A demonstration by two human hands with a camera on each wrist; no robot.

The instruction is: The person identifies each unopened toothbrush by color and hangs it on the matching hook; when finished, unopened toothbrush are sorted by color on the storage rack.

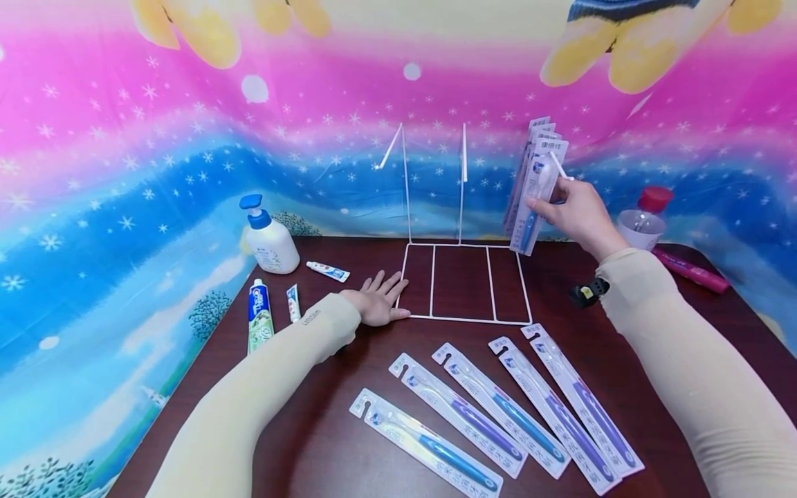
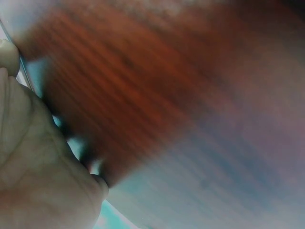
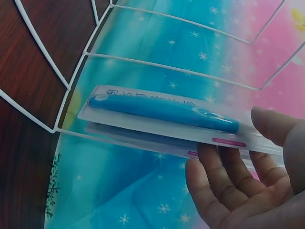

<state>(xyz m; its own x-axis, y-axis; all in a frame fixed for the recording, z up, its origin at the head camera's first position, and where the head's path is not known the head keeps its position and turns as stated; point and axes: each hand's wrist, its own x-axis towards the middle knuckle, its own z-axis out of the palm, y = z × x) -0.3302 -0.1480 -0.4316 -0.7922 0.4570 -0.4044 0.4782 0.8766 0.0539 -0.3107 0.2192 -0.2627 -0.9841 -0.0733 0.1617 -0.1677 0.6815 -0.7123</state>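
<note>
A white wire display rack (image 1: 461, 207) stands on the table, with two bare prongs at its left and middle. Several packaged toothbrushes (image 1: 521, 181) hang in a row on its right prong. My right hand (image 1: 575, 211) holds the front packaged toothbrush (image 1: 539, 190), a blue-handled one, at the prong's tip; in the right wrist view the thumb lies over the pack (image 3: 162, 114) and the fingers curl beneath it. My left hand (image 1: 376, 299) lies with fingers spread at the left side of the rack's base. In the left wrist view only its palm (image 2: 43, 157) shows clearly.
Several packaged toothbrushes (image 1: 473, 422) lie fanned out on the table in front. At left stand a pump bottle (image 1: 274, 245), a large toothpaste tube (image 1: 259, 311) and small tubes (image 1: 328, 270). A red-capped bottle (image 1: 644, 221) and a pink tube (image 1: 691, 270) are at right.
</note>
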